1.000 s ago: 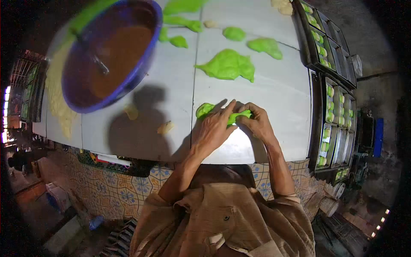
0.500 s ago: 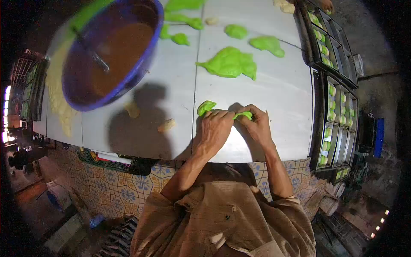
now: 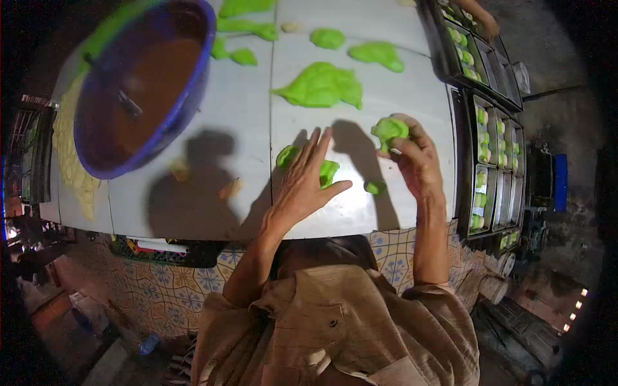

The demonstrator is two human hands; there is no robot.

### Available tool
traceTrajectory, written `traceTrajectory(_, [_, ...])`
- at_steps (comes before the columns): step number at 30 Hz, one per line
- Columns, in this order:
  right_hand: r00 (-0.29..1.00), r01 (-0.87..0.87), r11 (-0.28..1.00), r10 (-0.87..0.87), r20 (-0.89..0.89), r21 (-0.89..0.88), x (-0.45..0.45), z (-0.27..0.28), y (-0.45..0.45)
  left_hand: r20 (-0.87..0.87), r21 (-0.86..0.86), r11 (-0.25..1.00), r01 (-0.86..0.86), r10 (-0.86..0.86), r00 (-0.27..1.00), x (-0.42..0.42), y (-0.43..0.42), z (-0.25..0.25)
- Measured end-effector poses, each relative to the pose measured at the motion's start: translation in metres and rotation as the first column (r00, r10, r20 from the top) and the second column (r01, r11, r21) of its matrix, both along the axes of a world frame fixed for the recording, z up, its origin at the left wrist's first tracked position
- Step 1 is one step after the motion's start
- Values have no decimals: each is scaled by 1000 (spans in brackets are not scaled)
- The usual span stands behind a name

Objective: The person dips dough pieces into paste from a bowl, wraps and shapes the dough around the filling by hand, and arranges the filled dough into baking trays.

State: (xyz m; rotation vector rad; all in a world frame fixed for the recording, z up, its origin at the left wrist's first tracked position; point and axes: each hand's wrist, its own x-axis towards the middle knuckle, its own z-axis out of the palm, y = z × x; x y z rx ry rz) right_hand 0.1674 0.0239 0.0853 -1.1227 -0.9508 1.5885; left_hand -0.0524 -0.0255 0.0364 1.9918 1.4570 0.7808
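My left hand (image 3: 302, 180) lies over a strip of bright green dough (image 3: 329, 172), with its fingers stretched out and the thumb spread. Part of that strip is hidden beneath the palm, and another green bit shows left of the fingers. Raised at the right, my right hand (image 3: 421, 161) pinches a piece of green dough (image 3: 389, 130) between thumb and fingers. A small green dough lump (image 3: 374, 187) sits on the white table (image 3: 244, 128) between the two hands. Farther back lies a large flat green dough piece (image 3: 322, 85).
A blue basin (image 3: 199, 71) of brown contents stands at the left, beside pale dough (image 3: 72, 151). Several green dough pieces (image 3: 376, 55) lie at the back. Divided metal trays (image 3: 496, 167) holding green and pale pieces line the right edge, with another person's hand (image 3: 487, 27) beyond.
My hands have moved apart. The right one has lifted to the right with a piece of green dough; the left has opened out flat over the strip. A small lump now lies between them.
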Motion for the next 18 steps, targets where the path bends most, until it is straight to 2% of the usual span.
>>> traceTrajectory(2, [1000, 8, 996, -7, 16, -93, -15, -5, -11, 144, -83, 997, -7, 19, 989, 2, 3, 24])
traceTrajectory(3, [997, 14, 998, -9, 77, -60, -21, -20, -15, 208, -123, 992, -12, 38, 977, 4, 4, 31])
traceTrajectory(4, [990, 17, 1000, -14, 138, -25, -29, -29, -19, 394, -278, 959, -55, 166, 904, 12, 3, 30])
traceTrajectory(6, [994, 4, 996, 6, 108, -91, -43, -31, -27, 490, -374, 927, -31, 225, 842, 16, 8, 18])
traceTrajectory(7, [962, 13, 995, 14, 272, -96, -43, -33, -26, 549, -301, 952, -62, 226, 805, 18, 8, 16])
traceTrajectory(9, [863, -140, 984, 66, 500, 111, -56, -18, -30, 505, -286, 949, -133, 267, 821, 8, 5, 14])
traceTrajectory(11, [750, -194, 931, -62, 658, 308, -66, -14, -28, 515, -285, 945, -161, 293, 806, -1, 5, 5])
traceTrajectory(12, [695, -171, 893, -190, 693, 417, -66, -22, -22, 545, -294, 943, -153, 297, 784, -4, 8, -2])
traceTrajectory(13, [660, -154, 938, -137, 738, 312, -68, -29, -19, 543, -323, 934, -150, 313, 779, -8, 9, 0])
traceTrajectory(14, [599, -191, 905, -200, 775, 381, -65, -21, -18, 543, -350, 926, -140, 323, 775, -9, 13, 1])
traceTrajectory(16, [688, -223, 811, -262, 676, 541, -63, -44, -9, 581, -330, 934, -133, 313, 752, -9, 20, -7])
traceTrajectory(18, [902, -185, 934, 38, 430, 306, -65, -36, -4, 252, -176, 969, -171, 213, 944, -17, 23, -4])
